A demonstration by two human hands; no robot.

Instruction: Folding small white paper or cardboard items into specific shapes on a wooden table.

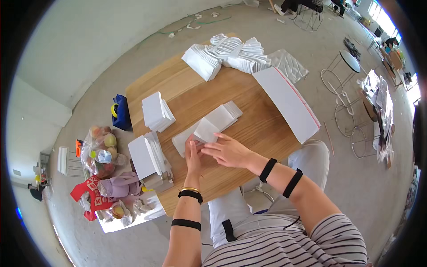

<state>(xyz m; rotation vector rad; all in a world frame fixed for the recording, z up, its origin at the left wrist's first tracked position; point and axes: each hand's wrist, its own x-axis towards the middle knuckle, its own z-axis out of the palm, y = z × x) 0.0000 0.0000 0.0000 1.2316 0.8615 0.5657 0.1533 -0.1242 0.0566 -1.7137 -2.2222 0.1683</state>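
A small folded white paper piece (206, 131) is tilted up at the near end of a fanned row of white paper pieces (222, 115) on the wooden table. My left hand (193, 155) is closed at its lower left corner, thumb and fingers at the edge. My right hand (229, 151) comes in from the right, fingers stretched out and apart, some fingertips touching the paper's lower edge. How the paper is folded is too small to tell. Two stacks of white paper pieces, the upper stack (156, 111) and the lower stack (149, 155), lie left of my hands.
Bundled white paper pieces (240, 53) lie at the table's (187, 84) far edge. A long white box (287, 102) with a red edge is on the right. Bags of fruit (103, 144) and a purple bag (120, 183) stand left. A round stool (349, 61) is beyond, right.
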